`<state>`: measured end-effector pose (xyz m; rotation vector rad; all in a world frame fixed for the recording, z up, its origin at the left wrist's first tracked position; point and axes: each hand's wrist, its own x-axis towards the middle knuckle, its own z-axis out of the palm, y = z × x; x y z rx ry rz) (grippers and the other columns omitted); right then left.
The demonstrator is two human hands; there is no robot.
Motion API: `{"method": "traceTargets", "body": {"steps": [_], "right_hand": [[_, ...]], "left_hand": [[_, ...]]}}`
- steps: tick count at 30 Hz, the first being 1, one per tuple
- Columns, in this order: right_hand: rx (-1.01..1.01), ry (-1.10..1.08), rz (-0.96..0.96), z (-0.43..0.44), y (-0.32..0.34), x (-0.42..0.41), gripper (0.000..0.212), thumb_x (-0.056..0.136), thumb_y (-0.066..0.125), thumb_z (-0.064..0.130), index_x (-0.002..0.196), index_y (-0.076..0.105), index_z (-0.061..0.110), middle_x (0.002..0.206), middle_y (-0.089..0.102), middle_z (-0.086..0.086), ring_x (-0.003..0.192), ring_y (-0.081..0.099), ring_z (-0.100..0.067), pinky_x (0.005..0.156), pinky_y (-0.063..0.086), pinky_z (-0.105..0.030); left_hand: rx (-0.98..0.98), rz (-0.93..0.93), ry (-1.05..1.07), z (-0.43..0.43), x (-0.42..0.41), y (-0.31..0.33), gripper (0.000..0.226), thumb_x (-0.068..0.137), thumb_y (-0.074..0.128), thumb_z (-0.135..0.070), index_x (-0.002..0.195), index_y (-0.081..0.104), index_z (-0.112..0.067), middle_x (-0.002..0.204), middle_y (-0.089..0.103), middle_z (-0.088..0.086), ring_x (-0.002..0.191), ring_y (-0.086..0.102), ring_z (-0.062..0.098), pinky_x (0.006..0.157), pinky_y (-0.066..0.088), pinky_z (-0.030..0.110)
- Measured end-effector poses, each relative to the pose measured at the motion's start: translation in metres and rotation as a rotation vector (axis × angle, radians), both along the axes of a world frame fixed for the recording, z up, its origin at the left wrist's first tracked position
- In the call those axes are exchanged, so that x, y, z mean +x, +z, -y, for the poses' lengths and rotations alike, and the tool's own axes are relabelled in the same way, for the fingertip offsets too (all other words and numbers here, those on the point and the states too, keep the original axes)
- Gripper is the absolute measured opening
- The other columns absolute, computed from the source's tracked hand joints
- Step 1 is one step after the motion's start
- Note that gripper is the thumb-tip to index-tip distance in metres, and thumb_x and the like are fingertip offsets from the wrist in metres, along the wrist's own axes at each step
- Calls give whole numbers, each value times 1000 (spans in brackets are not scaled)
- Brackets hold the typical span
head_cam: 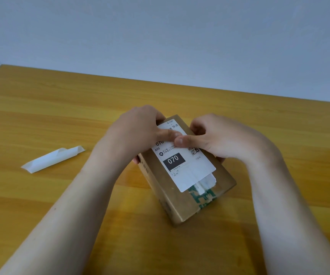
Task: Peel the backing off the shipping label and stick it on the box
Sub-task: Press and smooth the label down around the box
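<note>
Our forearms (80,205) filled the bottom of the view and met over the box (182,207), which sat mid-table (61,108), its long axis angled away to the left. We could not tell whether its near corner rested on the wood or was raised.

The label (192,169) lay face up on the top of the box, its near end overlapping a ridge of white and green tape (203,197). The backing (53,158) lay curled on the table well to the left, so we judged the peeling done and the sticking under way.

The left hand (138,132) gripped the box's far left edge, fingers curled round it, thumb (168,133) pressing the label. The right hand (215,139) gripped the right side the same way, with its thumb (184,140) just beside the left one.

The box looked light and stiff, best held by its long sides. The label was probably thin, limp and quick to grab. We thought it should be smoothed from the middle outward, taking most care over the tape ridge, where it could crease or lift.
</note>
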<state>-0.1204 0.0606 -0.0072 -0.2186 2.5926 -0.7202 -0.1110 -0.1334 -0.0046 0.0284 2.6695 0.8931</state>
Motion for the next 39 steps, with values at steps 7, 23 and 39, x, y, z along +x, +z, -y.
{"method": "traceTargets", "body": {"steps": [7, 23, 39], "right_hand": [[-23, -51, 10, 2, -4, -1, 63, 91, 66, 70, 87, 72, 8, 71, 78, -3, 57, 77, -26, 60, 67, -46], [-48, -304, -165, -8, -7, -7, 51, 105, 43, 63, 106, 67, 18, 93, 78, 0, 55, 76, -28, 58, 67, -48], [-290, -180, -29, -13, -14, -11, 85, 71, 90, 57, 142, 50, 33, 110, 54, 30, 87, 77, -10, 60, 66, -37]], "left_hand": [[-67, -106, 66, -2, -5, -9, 39, 89, 69, -63, 87, 82, -26, 73, 75, -1, 60, 69, 18, 54, 61, 38], [229, -303, 128, -4, -12, -13, 44, 100, 67, -38, 143, 64, -28, 141, 67, -8, 123, 58, 4, 94, 42, 25], [285, -70, 70, 8, -16, -23, 81, 77, 90, -39, 148, 51, -30, 126, 57, -10, 94, 71, 13, 64, 66, 38]]}}
